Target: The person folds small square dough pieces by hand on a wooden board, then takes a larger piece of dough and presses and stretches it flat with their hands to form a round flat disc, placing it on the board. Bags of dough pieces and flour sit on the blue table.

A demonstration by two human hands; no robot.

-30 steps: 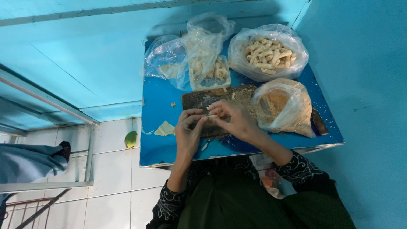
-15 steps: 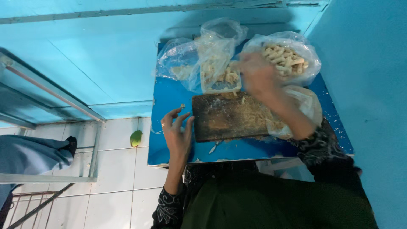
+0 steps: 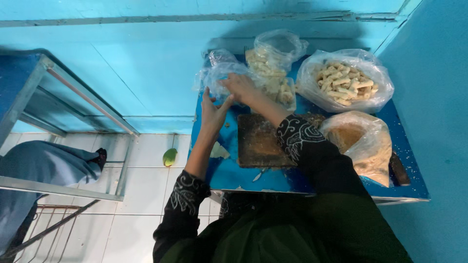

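Observation:
My left hand [image 3: 212,109] and my right hand [image 3: 240,87] meet at a clear plastic bag [image 3: 219,77] at the far left of the small blue table [image 3: 229,173]. The left hand is open, fingers up, against the bag's near side. The right hand reaches across, and its fingers rest on the bag's mouth; whether it grips the plastic is hidden. A dark wooden cutting board [image 3: 261,143] lies just below both hands with nothing on it but crumbs.
Behind stand a bag of pale pieces [image 3: 275,68], a bag of rolled pale sticks [image 3: 343,85] and a bag of brown crumbs [image 3: 363,143]. A pale wrapper scrap [image 3: 219,151] lies on the table. A green fruit [image 3: 169,157] lies on the tiled floor. A metal frame [image 3: 83,102] stands left.
My right hand swung from the far right bag to the left bag. My left hand rose from the board's left edge to that same bag. The view shifted right.

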